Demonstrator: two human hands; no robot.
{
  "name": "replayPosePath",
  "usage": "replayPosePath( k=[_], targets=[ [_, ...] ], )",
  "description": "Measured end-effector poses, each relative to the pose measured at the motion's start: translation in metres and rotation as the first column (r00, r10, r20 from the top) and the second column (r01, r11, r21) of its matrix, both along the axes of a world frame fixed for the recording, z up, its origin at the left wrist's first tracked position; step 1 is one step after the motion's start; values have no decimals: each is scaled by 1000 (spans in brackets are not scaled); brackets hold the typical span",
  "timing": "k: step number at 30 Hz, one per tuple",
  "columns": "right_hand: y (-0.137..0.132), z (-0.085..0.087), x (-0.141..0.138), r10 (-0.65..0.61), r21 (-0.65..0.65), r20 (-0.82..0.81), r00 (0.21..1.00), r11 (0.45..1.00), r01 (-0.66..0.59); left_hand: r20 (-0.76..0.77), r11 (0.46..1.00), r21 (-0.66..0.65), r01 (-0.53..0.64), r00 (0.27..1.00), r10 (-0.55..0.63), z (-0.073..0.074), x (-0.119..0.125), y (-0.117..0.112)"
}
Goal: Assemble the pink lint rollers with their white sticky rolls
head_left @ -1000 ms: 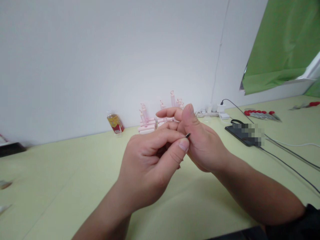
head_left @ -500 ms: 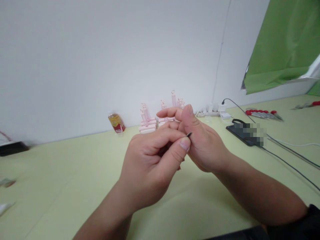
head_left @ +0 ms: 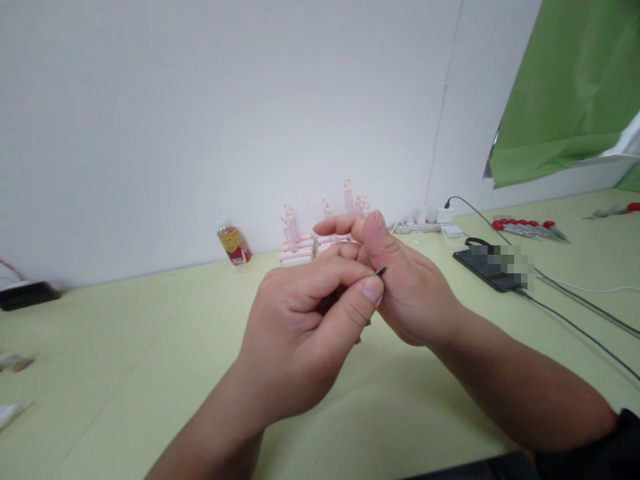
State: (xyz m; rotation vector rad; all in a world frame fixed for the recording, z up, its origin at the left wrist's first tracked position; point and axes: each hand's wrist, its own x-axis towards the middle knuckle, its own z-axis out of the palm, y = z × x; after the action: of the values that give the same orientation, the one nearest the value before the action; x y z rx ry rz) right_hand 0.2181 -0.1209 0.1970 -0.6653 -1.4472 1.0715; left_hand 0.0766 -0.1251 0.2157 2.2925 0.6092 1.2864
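Note:
Between the thumb and forefinger of my left hand [head_left: 305,333] a small dark, thin pointed piece [head_left: 382,272] is pinched. Only its tip sticks out, so its kind cannot be made out. That tip lies against or very close to the base of my right thumb. My right hand [head_left: 407,283] is held just behind, thumb raised and fingers loosely stretched to the left. Its lower fingers are partly hidden by my left hand. Both hands are in the air above the pale green table [head_left: 165,360].
Pink-and-white stands with upright tubes [head_left: 296,250] are behind my hands by the wall. Left of them is a bottle with a yellow-red label [head_left: 233,243]. To the right are a power strip [head_left: 420,225], a black phone [head_left: 485,270] with cables, and red-ended tools [head_left: 525,228].
My left thumb and forefinger have shifted slightly to the right with the dark piece. My right hand stays almost where it was.

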Motion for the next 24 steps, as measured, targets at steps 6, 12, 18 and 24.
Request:
replayPosePath(
  k=[6, 12, 18, 24],
  targets=[
    [-4, 4, 1, -23, -16, 27, 999, 1000, 23, -10, 1000, -5, 6, 1000, -6, 2, 0, 1],
    [3, -2, 2, 105, -39, -50, 993, 994, -107, -14, 999, -41, 18, 1000, -19, 2, -2, 0],
    [4, -5, 0, 157, -30, -97, 983, 987, -161, -2, 999, -44, 26, 1000, -26, 3, -1, -1],
    [4, -4, -1, 162, -46, -81, 984, 985, -166, -1, 998, -56, 31, 1000, -31, 3, -1, -1]
  ],
)
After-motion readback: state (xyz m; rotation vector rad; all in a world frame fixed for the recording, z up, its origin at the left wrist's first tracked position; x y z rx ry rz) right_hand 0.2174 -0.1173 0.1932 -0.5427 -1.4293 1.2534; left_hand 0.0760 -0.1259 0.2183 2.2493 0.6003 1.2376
